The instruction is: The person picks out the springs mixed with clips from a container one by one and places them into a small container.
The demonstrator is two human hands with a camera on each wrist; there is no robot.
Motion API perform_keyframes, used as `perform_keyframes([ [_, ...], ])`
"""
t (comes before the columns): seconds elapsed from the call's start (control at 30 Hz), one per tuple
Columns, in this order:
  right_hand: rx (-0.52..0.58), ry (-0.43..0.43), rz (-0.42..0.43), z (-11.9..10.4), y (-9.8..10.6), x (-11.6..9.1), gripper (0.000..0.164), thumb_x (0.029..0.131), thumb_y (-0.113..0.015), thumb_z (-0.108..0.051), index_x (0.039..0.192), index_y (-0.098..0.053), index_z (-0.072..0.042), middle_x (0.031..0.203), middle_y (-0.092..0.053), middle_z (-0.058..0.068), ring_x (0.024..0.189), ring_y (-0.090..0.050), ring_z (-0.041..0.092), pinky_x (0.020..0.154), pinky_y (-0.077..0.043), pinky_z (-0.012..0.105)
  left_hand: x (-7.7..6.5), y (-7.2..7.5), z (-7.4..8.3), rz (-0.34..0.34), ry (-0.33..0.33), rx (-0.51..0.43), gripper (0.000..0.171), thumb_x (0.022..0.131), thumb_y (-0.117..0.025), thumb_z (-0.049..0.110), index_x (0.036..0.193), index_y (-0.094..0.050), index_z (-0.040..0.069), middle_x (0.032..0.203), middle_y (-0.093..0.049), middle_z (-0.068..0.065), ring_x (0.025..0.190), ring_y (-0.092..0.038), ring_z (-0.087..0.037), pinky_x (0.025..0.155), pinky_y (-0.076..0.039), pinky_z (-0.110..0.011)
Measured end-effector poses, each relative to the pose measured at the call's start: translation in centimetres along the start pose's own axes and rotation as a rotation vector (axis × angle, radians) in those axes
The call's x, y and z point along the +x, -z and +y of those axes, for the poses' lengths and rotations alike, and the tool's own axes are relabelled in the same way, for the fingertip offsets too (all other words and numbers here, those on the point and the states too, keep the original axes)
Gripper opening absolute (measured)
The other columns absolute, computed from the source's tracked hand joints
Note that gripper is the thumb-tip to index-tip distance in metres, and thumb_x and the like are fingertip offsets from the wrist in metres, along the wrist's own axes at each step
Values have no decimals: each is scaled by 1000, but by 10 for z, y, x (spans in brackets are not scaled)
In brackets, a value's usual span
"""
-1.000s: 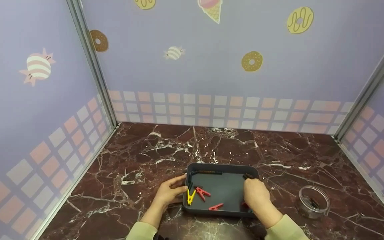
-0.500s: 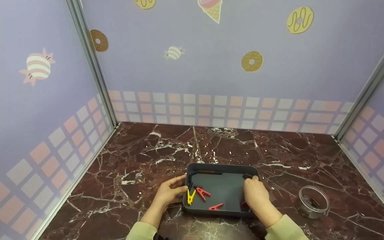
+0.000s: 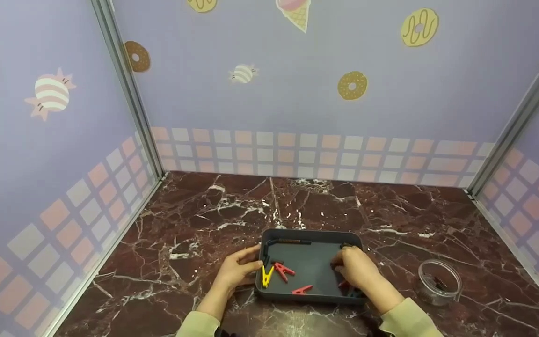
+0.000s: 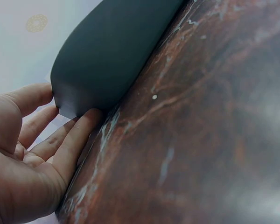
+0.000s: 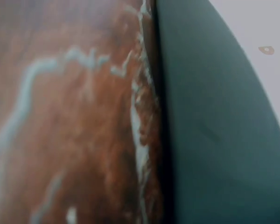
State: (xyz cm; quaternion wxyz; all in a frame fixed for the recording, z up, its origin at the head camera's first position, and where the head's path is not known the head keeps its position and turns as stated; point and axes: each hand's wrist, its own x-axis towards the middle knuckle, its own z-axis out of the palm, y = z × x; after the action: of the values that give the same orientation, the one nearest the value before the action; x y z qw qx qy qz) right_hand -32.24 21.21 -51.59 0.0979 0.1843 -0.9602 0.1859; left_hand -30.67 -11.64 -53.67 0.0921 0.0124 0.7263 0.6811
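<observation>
A dark grey rectangular tray [image 3: 314, 264] holds a yellow clip [image 3: 267, 277], a red clip [image 3: 284, 270] beside it and another red clip [image 3: 302, 290] near the front wall. My left hand [image 3: 237, 269] rests fingertips and thumb against the tray's left end; the left wrist view shows the fingers [image 4: 72, 144] fairly straight along its outer wall. Over the tray's right side, my right hand [image 3: 358, 267] reaches down inside with bent fingers; I cannot tell whether they hold anything. Part of a red piece [image 3: 343, 283] shows below that hand. The right wrist view has only the tray's outer wall [image 5: 214, 130].
Along the tray's back wall lies a thin black and brown rod [image 3: 293, 241]; small dark pieces [image 3: 265, 260] sit at its left end. To the right, a round clear jar [image 3: 439, 283] contains a dark coiled piece. Patterned panels [image 3: 269, 103] enclose the marble table [image 3: 194, 224].
My right hand has loosened from a fist-like shape, its fingertips now showing further left inside the tray. Its wrist has shifted slightly right. My left hand stays at the tray's end.
</observation>
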Motion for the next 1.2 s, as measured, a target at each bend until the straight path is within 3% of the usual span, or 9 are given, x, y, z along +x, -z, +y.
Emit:
perform_keyframes([
  [0.2, 52, 45, -2, 3, -4, 1, 13, 78, -86, -4, 88, -82, -12, 83, -71, -1, 82, -66, 20, 81, -57, 41, -1, 0, 0, -1, 2, -12, 58, 96, -72, 11, 150, -53, 4, 152, -49, -31, 117, -69, -41, 86, -63, -49],
  [0.43, 129, 13, -60, 6, -1, 2, 14, 77, -86, -1, 88, -80, -8, 82, -70, 2, 73, -67, 15, 67, -57, 31, -1, -1, 1, -4, 6, -42, 57, 96, -71, 10, 150, -53, 3, 152, -48, -33, 114, -70, -39, 85, -64, -49],
  [0.77, 158, -11, -48, 7, -1, 1, 10, 80, -84, -4, 81, -76, -10, 79, -70, 1, 71, -64, 13, 64, -54, 29, -2, -1, 3, 31, 16, 29, 56, 96, -72, 13, 149, -55, 7, 153, -47, -32, 120, -67, -41, 84, -64, -47],
  [1.2, 265, 14, -94, 10, 4, 2, 11, 82, -82, -3, 88, -77, -11, 83, -76, 2, 75, -68, 13, 67, -56, 28, -2, -2, 4, 12, 18, -14, 57, 96, -72, 9, 150, -53, 4, 153, -47, -32, 120, -67, -42, 84, -64, -50],
])
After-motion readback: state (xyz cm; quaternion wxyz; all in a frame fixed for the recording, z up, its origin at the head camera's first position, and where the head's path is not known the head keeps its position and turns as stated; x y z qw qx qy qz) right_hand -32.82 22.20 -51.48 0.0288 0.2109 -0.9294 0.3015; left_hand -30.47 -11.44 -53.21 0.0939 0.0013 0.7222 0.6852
